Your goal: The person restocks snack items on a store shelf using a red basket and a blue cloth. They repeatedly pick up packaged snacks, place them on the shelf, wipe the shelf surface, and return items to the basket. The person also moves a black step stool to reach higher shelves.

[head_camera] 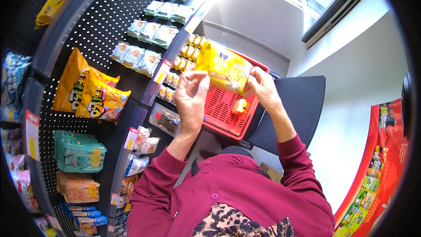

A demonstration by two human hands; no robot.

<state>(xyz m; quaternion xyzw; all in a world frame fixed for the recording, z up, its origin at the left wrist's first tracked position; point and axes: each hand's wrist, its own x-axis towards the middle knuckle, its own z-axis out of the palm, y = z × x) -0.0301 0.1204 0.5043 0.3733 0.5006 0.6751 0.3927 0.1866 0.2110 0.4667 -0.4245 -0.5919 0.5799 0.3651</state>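
Observation:
A yellow snack packet (227, 67) with printed writing is held up in front of me, above a red plastic basket (213, 105). My right hand (265, 89) grips the packet's right end between thumb and fingers. At its lower left edge, the thumb and forefinger of my left hand (192, 100) pinch the wrapper. One small orange and yellow packet (240, 106) lies on the slotted bottom of the basket. The raised packet hides the far part of the basket.
Left of me stand black perforated shelves (102, 19) with price tags. They hold white-green packets (151, 61), orange snack bags (102, 98) and a teal package (79, 153). A black chair (296, 105) is beside the basket, and an open window (329, 3) juts out at upper right.

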